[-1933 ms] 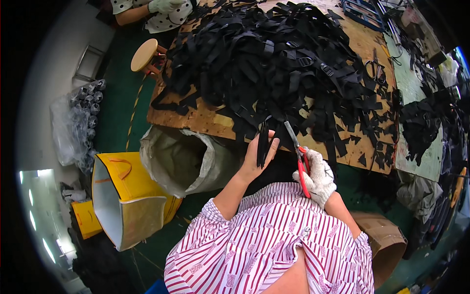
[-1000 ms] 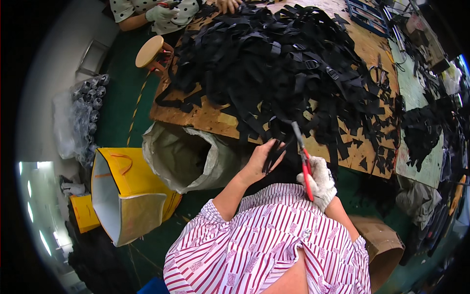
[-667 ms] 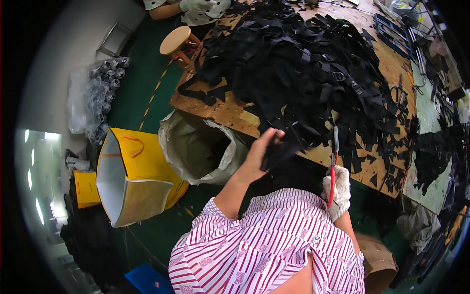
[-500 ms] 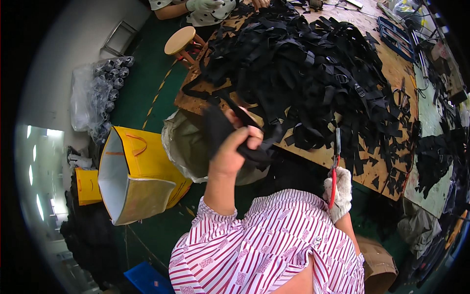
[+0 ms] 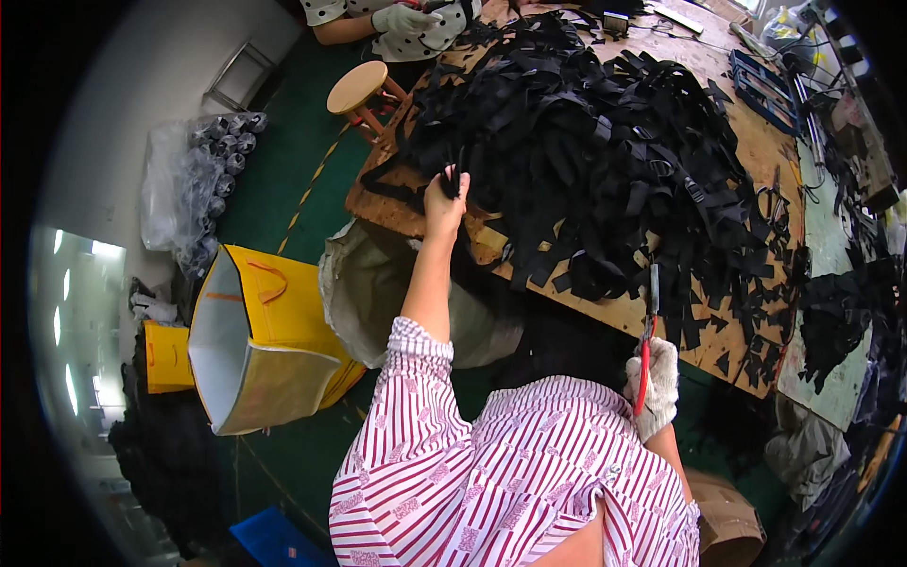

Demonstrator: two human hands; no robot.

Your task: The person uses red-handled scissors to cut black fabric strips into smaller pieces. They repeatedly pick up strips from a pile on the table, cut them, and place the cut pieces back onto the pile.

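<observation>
My bare left hand [image 5: 445, 197] is reached out to the pile of black webbing straps and buckles [image 5: 576, 142] on the wooden table, near its left front part, with fingers closed on some black strap [image 5: 453, 181]. My right hand [image 5: 652, 383], in a white knitted glove, is wrapped round a red-handled cutting tool [image 5: 644, 359] with a long metal end, held at the table's front edge [image 5: 709, 364]. Small black offcuts lie scattered about the right part of the tabletop. An open pale sack [image 5: 359, 293] stands below the table, under my left forearm.
A co-worker's gloved hand [image 5: 402, 19] holds something at the top left. A wooden stool [image 5: 357, 87] stands beside the table. Left are yellow bags [image 5: 274, 312] and plastic-wrapped rolls [image 5: 203, 189]. A cardboard box [image 5: 723, 515] is low right; a second table [image 5: 812, 369] adjoins on the right.
My left hand has moved up and leftward from the table's front, carrying black strap over the sack to the pile. My right hand and tool sit lower and farther right in view.
</observation>
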